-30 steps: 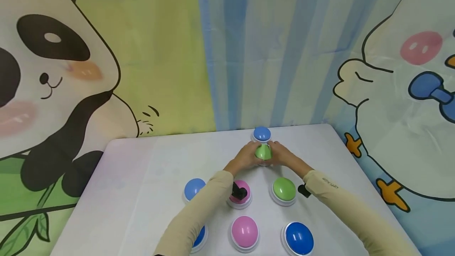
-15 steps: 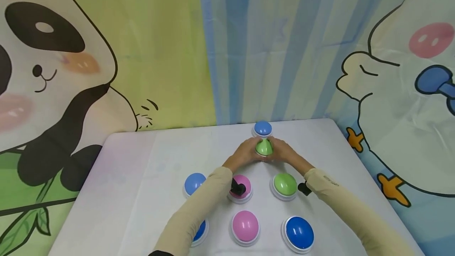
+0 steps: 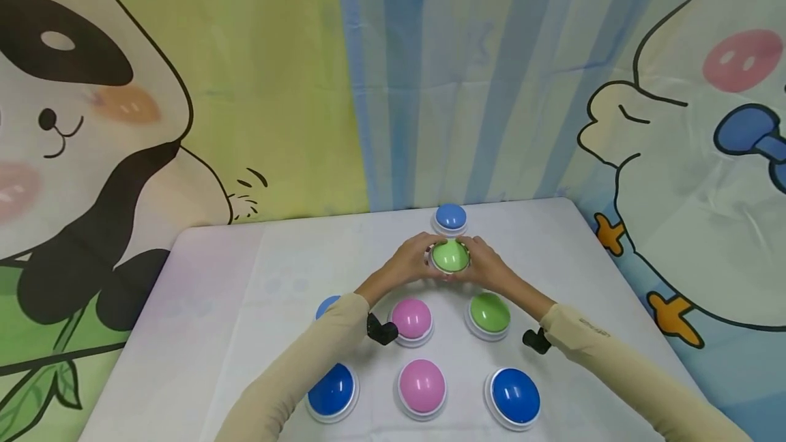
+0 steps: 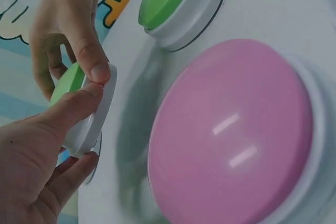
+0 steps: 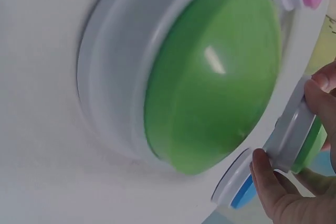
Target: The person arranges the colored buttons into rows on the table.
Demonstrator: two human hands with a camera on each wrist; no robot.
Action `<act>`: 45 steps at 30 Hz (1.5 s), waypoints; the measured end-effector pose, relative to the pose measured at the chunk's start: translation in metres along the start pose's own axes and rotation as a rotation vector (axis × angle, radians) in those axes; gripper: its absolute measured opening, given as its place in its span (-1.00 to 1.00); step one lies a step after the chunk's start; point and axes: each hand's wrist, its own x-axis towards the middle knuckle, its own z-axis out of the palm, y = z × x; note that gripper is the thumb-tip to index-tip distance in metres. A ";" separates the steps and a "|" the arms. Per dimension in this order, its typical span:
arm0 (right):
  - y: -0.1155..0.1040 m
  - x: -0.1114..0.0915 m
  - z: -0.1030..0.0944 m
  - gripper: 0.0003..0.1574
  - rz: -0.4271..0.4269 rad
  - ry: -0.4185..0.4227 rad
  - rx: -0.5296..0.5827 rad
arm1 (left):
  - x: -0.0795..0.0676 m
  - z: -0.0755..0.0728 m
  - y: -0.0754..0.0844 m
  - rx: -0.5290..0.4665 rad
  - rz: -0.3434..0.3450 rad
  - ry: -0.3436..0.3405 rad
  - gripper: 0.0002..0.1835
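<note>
Both hands hold one round push button with a green dome (image 3: 450, 256) and a white base, near the far side of the white table. My left hand (image 3: 408, 259) grips its left side and my right hand (image 3: 488, 266) its right side. In the left wrist view, the thumbs meet at the rim of the white base (image 4: 102, 111), and the button looks raised and tilted off the tabletop. Just behind it stands a light blue button (image 3: 451, 217). The right wrist view shows fingertips (image 5: 261, 163) of my right hand against the base's edge.
Nearer me stand a pink button (image 3: 411, 319), another green button (image 3: 490, 312), a second pink button (image 3: 421, 386) and two dark blue ones (image 3: 516, 395). A light blue button (image 3: 325, 305) is mostly hidden by my left sleeve. A patterned curtain (image 3: 417, 87) hangs behind the table.
The forearms have spread apart, baring more of the pink and left dark blue buttons. The hands have shifted to the green button's sides, and more of its dome shows. The head view has tilted slightly.
</note>
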 end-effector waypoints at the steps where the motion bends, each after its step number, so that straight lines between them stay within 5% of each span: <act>1: -0.002 -0.003 0.000 0.10 -0.007 0.006 0.008 | -0.003 -0.001 0.000 -0.008 0.002 0.002 -0.18; 10: -0.020 -0.032 -0.002 0.03 -0.011 0.060 0.074 | -0.023 -0.009 0.008 -0.104 0.086 0.012 -0.18; 18: -0.032 -0.056 -0.007 0.02 0.001 0.078 0.085 | -0.033 -0.014 0.027 -0.117 0.080 -0.020 -0.18; 45: -0.052 -0.128 -0.014 0.00 0.027 0.047 0.040 | -0.076 -0.003 0.075 -0.049 0.209 -0.046 -0.27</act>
